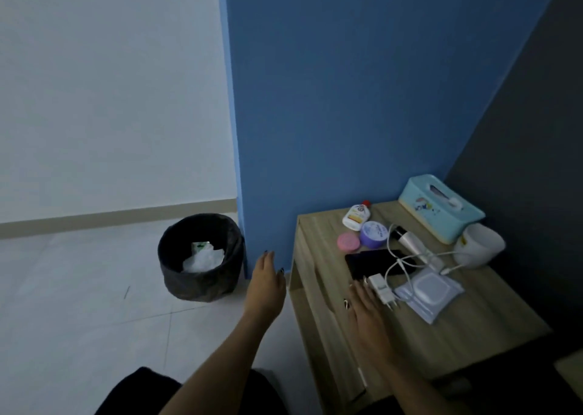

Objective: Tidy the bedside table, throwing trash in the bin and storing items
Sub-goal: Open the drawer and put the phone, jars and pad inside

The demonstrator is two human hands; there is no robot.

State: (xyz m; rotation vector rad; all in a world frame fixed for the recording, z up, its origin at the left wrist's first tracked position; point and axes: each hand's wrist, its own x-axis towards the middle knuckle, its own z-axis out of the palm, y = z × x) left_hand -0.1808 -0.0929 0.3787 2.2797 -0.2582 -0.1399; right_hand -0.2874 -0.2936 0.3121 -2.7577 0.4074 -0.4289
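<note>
Pale wood grain is seen across the bedside table (pixel 457 335), which is set in a corner against a blue wall (pixel 347 99). At the back of its top a light blue tissue box (pixel 441 214) is placed, with a white cup (pixel 479 246) just beside it. Nearer the wall edge a small white bottle (pixel 356 216) with a red cap is laid on its side, next to a purple jar (pixel 373 233) and a pink tin (pixel 348 242). A black phone (pixel 369 261) is laid flat in the middle, crossed by a looping white cable (pixel 407 263). A white charger plug (pixel 380 285) and a flat pack of wipes (pixel 429 293) are found at the front.

The right hand (pixel 367 307) is held flat over the tabletop, fingers straight, fingertips just beside the plug; contact cannot be told. The left hand (pixel 265 280) is held spread and empty above the floor, between the table and a round black bin (pixel 195 285), in which crumpled white trash (pixel 203 258) is seen.
</note>
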